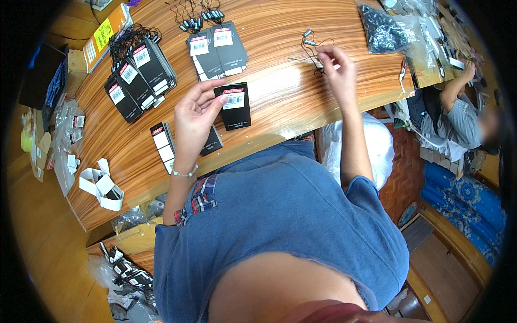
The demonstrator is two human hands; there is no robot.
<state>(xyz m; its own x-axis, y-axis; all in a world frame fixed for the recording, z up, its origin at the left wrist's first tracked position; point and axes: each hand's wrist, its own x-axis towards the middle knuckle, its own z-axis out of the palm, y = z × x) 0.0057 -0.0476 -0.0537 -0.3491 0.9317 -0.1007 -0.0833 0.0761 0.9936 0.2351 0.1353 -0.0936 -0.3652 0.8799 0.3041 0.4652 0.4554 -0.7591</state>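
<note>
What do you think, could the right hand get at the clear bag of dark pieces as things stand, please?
Probably yes: the clear bag lies to the right of the right hand, and nothing appears to stand between them, though that hand is at the black cords.

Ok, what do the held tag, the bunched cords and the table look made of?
Tag: probably black card, smooth, fairly matte; thin, flat and stiff.
Bunched cords: likely textile string, black; thin and loosely tangled.
Table: wood or wood-look laminate, glossy; striped grain, bright reflections.
</note>
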